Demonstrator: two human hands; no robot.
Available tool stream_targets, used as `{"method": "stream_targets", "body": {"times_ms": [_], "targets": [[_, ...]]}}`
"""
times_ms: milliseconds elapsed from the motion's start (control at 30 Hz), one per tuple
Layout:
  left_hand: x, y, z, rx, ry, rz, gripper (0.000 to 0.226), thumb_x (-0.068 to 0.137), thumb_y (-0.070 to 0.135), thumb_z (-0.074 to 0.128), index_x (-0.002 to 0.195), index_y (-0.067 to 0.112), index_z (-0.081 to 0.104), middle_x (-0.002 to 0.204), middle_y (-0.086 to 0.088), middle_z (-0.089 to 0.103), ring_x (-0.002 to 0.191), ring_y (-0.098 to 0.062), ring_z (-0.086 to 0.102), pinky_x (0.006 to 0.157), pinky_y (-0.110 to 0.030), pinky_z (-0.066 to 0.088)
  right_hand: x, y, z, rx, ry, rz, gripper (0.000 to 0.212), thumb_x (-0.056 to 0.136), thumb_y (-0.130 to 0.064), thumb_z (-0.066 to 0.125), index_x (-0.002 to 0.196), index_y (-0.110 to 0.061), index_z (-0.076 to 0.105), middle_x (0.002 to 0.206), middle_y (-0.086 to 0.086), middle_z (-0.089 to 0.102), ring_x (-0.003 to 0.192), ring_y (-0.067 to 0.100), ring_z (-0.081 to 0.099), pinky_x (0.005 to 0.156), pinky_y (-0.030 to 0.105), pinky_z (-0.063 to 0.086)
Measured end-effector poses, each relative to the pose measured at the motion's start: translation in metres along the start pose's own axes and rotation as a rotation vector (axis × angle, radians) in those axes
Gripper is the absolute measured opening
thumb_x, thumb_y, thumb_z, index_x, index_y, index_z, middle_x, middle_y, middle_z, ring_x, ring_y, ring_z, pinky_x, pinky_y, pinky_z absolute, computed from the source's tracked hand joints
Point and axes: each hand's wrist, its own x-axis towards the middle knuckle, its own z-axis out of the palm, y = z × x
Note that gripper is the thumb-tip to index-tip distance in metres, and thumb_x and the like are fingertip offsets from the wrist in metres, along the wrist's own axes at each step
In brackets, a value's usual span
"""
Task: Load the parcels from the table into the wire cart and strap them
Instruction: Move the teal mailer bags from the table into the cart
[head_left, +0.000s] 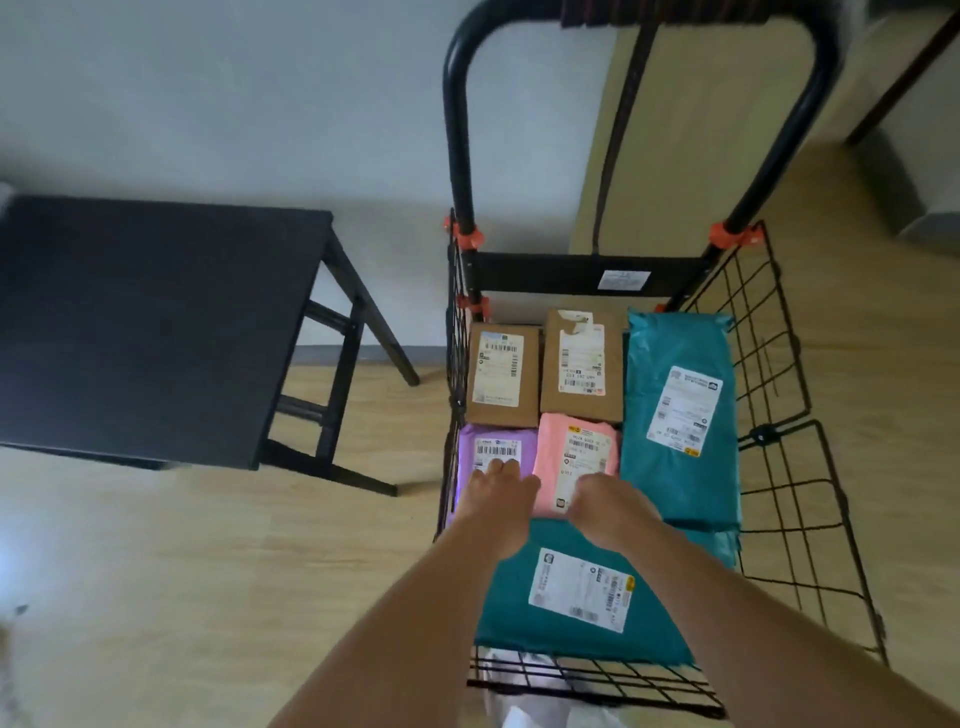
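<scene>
The black wire cart holds several parcels. Two brown boxes lie at the back, with a purple mailer and a pink mailer in front of them. A long teal mailer lies on the right and a second teal mailer at the front. My left hand rests on the purple mailer with fingers laid forward. Over the near edge of the pink mailer my right hand has its fingers curled under; whether they grip it is hidden. The black table top is bare.
The cart's black handle arches at the back, fixed with orange clamps. The right mesh wall leans outward. White material shows under the cart's front edge. Wooden floor lies all around, and a white wall stands behind the table.
</scene>
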Motion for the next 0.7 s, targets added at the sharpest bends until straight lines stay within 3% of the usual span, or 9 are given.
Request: {"method": "stream_targets", "body": {"times_ms": [67,200,367,433,500,700], "targets": [[-0.011,-0.009,-0.014,-0.048,0.019,-0.021,0.051,0.087,0.005,0.060,0.135,0.019,0.050,0.130,-0.009,0.049,0.121,-0.027,0.048,0.097,-0.040,0.048,-0.009,-0.017,-0.012,-0.029,0.019,-0.006,0.018,0.093,-0.020,0.048,0.107,-0.014,0.058,0.099,0.005,0.059,0.094,0.025,0.058,0.080,0.034,0.049],[-0.035,-0.030,-0.036,-0.155,0.103,-0.090,0.031,0.091,0.013,0.060,0.121,0.019,0.058,0.122,-0.005,0.056,0.109,-0.022,0.057,0.088,-0.036,0.055,-0.029,-0.055,-0.028,-0.141,0.092,-0.069,0.024,0.097,-0.017,0.043,0.111,-0.011,0.062,0.107,0.009,0.063,0.092,0.025,0.056,0.076,0.031,0.042],[-0.078,-0.074,-0.044,-0.212,0.262,-0.114,0.036,0.088,0.011,0.062,0.123,0.019,0.056,0.120,-0.003,0.053,0.112,-0.020,0.050,0.092,-0.036,0.050,-0.052,-0.109,-0.025,-0.126,0.309,-0.070,0.013,0.094,-0.023,0.052,0.097,-0.022,0.064,0.091,-0.001,0.066,0.085,0.020,0.063,0.076,0.032,0.053],[-0.099,-0.098,-0.043,-0.257,0.291,-0.148,0.040,0.087,0.006,0.062,0.125,0.017,0.055,0.121,-0.003,0.053,0.113,-0.020,0.050,0.094,-0.037,0.049,-0.059,-0.131,-0.018,-0.114,0.334,-0.101,0.008,0.092,-0.022,0.055,0.088,-0.022,0.062,0.082,-0.001,0.065,0.078,0.019,0.062,0.074,0.037,0.056],[-0.121,-0.123,-0.038,-0.296,0.303,-0.188,0.043,0.087,0.005,0.060,0.128,0.017,0.054,0.124,-0.002,0.052,0.116,-0.020,0.049,0.095,-0.036,0.049,-0.071,-0.155,-0.009,-0.117,0.357,-0.140,0.010,0.092,-0.024,0.056,0.082,-0.022,0.059,0.079,-0.001,0.063,0.072,0.017,0.061,0.067,0.032,0.054],[-0.185,-0.200,-0.007,-0.388,0.332,-0.313,0.042,0.091,0.006,0.055,0.131,0.017,0.051,0.131,-0.005,0.052,0.121,-0.024,0.050,0.099,-0.039,0.049,-0.105,-0.239,0.037,-0.248,0.334,-0.272,0.014,0.094,-0.029,0.052,0.085,-0.022,0.061,0.076,-0.004,0.060,0.071,0.014,0.058,0.063,0.028,0.047]]}}
